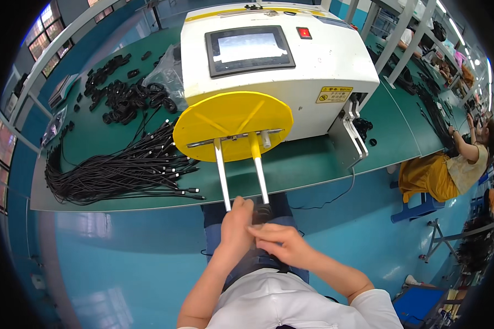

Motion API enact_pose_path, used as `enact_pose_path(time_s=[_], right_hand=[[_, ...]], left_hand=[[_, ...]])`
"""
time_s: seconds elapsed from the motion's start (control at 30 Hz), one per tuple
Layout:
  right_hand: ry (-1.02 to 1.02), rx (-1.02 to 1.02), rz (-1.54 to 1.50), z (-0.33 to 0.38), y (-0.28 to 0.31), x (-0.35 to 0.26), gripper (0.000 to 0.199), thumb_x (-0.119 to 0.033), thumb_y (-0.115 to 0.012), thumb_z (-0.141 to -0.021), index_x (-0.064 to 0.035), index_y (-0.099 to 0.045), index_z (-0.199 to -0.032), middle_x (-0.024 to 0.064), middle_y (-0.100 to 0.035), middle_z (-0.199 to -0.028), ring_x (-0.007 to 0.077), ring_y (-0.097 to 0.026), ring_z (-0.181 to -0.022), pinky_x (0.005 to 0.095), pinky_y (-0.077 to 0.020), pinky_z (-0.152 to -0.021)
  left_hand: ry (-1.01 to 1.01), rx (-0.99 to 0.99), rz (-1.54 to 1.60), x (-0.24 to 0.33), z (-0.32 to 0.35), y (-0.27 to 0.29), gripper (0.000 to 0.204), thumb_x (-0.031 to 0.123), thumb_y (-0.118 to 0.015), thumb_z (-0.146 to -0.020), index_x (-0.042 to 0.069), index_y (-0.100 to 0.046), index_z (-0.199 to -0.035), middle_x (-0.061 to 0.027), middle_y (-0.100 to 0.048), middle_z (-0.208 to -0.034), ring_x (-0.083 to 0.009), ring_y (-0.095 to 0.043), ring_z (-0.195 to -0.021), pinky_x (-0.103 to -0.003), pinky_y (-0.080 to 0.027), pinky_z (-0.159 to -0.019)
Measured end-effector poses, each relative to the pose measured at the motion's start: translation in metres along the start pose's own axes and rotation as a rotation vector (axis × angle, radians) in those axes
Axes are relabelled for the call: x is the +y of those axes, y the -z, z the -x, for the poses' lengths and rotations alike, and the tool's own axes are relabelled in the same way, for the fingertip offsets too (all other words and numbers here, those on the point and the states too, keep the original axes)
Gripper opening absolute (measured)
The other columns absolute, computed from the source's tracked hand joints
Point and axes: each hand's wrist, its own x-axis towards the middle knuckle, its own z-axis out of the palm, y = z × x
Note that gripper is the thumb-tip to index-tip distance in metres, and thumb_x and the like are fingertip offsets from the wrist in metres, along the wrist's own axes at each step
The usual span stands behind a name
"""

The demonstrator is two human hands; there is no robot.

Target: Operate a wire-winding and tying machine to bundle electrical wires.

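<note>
My left hand (237, 226) is held in front of my body, just below the tips of two metal rods (223, 178), its fingers curled closed. Against it presses my right hand (284, 243), the fingers bent in a pinch. A dark, motion-blurred thing (263, 212) shows beside the left fingers, under the right rod's end; its kind does not show. What the fingers hold is hidden. Both rods stick out from a yellow disc (236, 118) on the front of a white machine (313, 93), and the right one has a yellow base.
Left of the disc, a bundle of black cables (104, 172) with metal plugs lies on the green table (313, 167). Behind it are several coiled cables (121, 98) and a clear plastic bag (167, 71). A metal bracket (352, 140) juts from the machine's right. Another person (461, 159) sits far right.
</note>
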Motion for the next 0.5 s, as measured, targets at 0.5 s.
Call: enact_pose_path(time_s=[0.5], right_hand=[[-0.032, 0.049, -0.027, -0.022, 0.018, -0.01, 0.017, 0.002, -0.065, -0.078, 0.0001, -0.07, -0.095, 0.0036, -0.056, -0.101, 0.0143, -0.057, -0.088, 0.0264, -0.0471, -0.082]], left_hand=[[0.082, -0.25, 0.552, 0.01, 0.002, 0.024, 0.032, 0.003, -0.072, -0.066, 0.0, -0.051, -0.088, -0.0077, -0.053, -0.083, -0.0195, -0.058, -0.073, -0.03, -0.046, -0.061]])
